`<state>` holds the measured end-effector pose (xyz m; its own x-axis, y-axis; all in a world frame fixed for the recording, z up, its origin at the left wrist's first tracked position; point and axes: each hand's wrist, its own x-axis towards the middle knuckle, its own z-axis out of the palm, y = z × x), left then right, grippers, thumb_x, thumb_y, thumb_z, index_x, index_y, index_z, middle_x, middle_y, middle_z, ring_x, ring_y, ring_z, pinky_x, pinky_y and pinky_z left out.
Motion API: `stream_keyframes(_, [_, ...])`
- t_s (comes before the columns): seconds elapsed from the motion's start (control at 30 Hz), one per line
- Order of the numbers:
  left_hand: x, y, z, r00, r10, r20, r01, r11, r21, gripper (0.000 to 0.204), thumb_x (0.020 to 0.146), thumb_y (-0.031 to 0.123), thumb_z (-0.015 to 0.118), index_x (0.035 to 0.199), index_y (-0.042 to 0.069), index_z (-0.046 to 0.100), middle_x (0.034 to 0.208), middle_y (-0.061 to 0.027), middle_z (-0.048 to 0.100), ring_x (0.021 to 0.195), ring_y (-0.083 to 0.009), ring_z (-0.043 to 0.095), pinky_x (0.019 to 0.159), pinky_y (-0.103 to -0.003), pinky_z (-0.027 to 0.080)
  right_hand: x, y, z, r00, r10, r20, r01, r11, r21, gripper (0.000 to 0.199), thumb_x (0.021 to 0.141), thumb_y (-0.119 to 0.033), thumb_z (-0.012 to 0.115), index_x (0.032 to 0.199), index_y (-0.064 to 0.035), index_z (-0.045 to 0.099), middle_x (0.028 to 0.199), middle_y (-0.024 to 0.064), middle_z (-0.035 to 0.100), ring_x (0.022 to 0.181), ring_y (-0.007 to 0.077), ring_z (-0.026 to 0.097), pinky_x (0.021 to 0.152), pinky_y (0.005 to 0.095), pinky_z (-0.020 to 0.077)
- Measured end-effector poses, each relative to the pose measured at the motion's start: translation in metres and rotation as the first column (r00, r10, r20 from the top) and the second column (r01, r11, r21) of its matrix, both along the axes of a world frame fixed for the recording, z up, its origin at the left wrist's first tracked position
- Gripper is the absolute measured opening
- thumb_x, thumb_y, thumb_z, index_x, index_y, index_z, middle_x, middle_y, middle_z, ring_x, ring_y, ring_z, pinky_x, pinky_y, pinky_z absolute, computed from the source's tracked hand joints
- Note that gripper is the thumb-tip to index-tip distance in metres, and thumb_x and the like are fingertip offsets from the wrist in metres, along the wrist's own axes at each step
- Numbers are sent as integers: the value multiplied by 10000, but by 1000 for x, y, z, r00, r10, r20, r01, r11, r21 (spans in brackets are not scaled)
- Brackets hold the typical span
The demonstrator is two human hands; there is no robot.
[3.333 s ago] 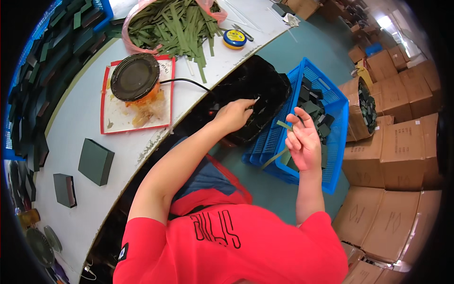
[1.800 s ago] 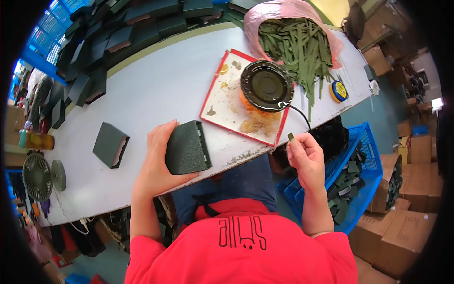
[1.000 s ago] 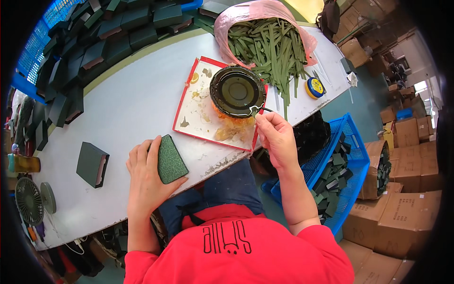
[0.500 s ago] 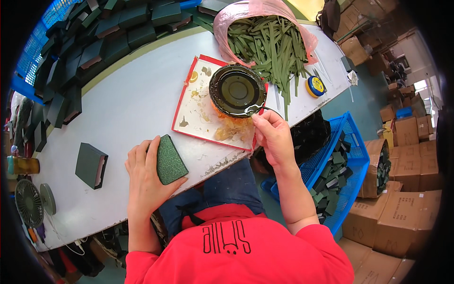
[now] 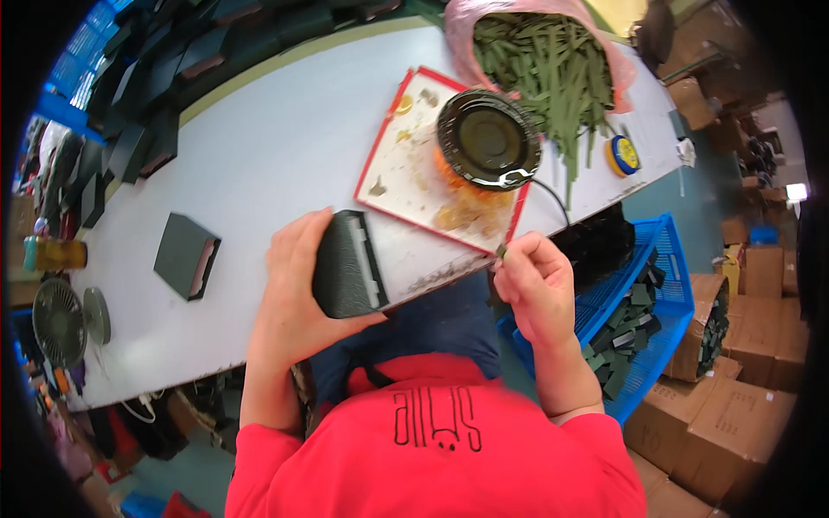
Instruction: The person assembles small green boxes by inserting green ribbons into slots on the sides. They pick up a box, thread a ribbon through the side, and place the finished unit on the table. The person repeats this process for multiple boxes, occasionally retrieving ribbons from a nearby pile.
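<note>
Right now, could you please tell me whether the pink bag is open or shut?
Open: the pink bag gapes wide, and green strips spill out onto the white table.

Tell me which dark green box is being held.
The green box in the left hand; no hand touches the lone box left of it or the heaped boxes at the picture's upper left.

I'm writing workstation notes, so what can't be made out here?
Head view: left side of dark green rectangular box, hidden by left hand.
Head view: full length of narrow green strip, hidden by right hand.
Head view: top of pink plastic bag, cut off by upper edge.
</note>
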<state>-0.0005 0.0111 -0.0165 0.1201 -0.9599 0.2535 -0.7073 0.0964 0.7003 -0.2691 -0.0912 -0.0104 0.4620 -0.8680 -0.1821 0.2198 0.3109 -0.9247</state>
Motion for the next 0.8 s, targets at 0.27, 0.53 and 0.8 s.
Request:
stream_keyframes(0.27, [-5, -4, 4, 964, -250, -88, 245, 967, -65, 1033, 525, 285, 940, 1409, 38, 466, 1365, -159, 508, 1253, -375, 482, 1055, -468, 389, 33, 28, 6, 884, 460, -83, -426, 866, 261, 127, 936, -115, 698, 918, -13, 626, 795, -53, 597, 705, 1, 493, 613, 185, 389])
stream_keyframes(0.53, [-8, -7, 7, 955, -280, -100, 273, 959, -77, 1052, 507, 283, 943, 1408, 30, 463, 1351, -154, 510, 1235, -366, 487, 1053, -462, 383, 35, 29, 3, 858, 487, -165, -443, 863, 244, 170, 922, -140, 716, 853, -18, 619, 732, -61, 567, 667, -1, 451, 585, 194, 359])
stream_keyframes(0.8, [-9, -9, 6, 946, -305, -104, 299, 951, -77, 1023, 511, 276, 931, 1392, 30, 475, 1340, -146, 518, 1220, -358, 493, 1043, -459, 380, 36, 29, 2, 807, 496, -320, -479, 867, 134, 207, 907, -169, 701, 821, -5, 609, 680, -26, 557, 648, 31, 460, 580, 235, 387])
